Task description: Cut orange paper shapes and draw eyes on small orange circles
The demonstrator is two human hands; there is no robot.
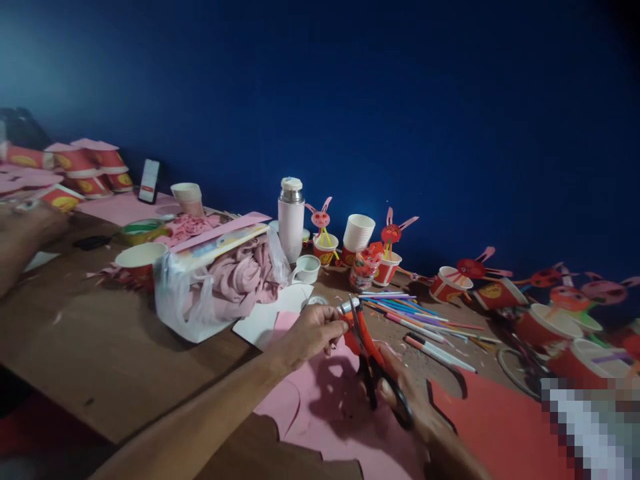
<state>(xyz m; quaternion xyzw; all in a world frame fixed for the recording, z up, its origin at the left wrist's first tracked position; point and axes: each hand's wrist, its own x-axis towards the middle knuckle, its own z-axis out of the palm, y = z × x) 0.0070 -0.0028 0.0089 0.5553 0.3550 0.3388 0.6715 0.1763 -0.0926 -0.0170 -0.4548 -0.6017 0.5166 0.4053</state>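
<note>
My left hand (316,328) is closed in a pinch on a piece of red paper (351,337), which is partly hidden by the fingers and the scissors. My right hand (400,383) grips black-handled scissors (370,373), its fingers in the loops. The blades point up and away from me, a little apart, right beside the red paper. Below both hands lies a cut pink paper sheet (340,427) with curved edges. A larger red sheet (500,427) rests to the right of my right hand.
Beyond my hands lie several coloured sticks and pens (415,317). Rabbit-topped paper cups (327,248), a white flask (291,223) and a plastic bag with pink cloth (245,277) stand farther back. Another person's hand (35,227) is at the left; a blurred person (590,427) is at the right.
</note>
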